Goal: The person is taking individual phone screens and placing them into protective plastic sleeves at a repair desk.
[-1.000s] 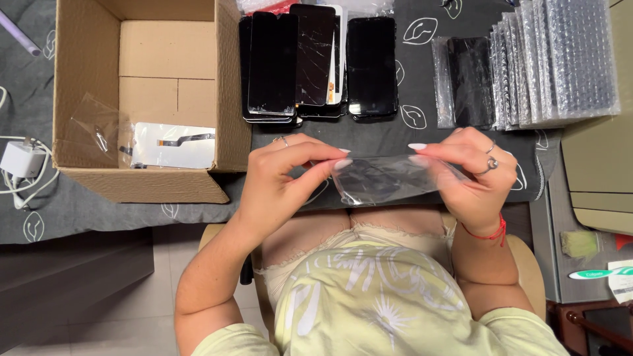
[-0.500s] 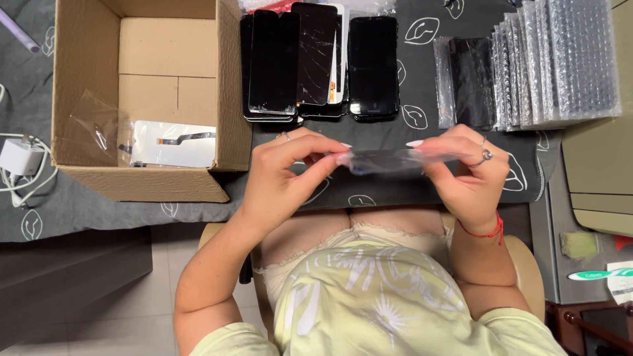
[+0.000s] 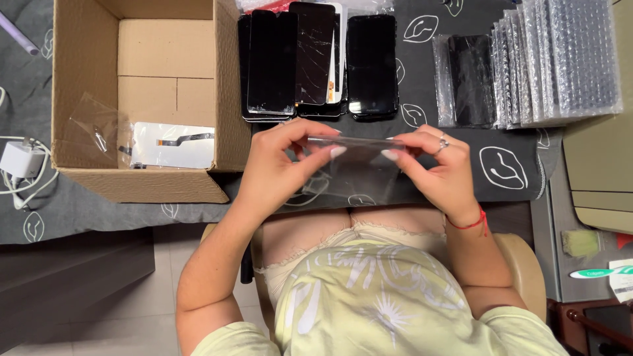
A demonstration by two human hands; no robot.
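Both hands are pinching a clear plastic sleeve (image 3: 359, 165) — left hand (image 3: 277, 165) on its left end, right hand (image 3: 442, 171) on its right — long axis running side to side, just below the row of dark phone screens (image 3: 316, 62) on the counter (image 3: 514, 165).

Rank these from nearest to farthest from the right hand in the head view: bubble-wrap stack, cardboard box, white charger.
Measured from the right hand:
1. Bubble-wrap stack, upper right on the table.
2. Cardboard box, far across to the left.
3. White charger, at the left edge.
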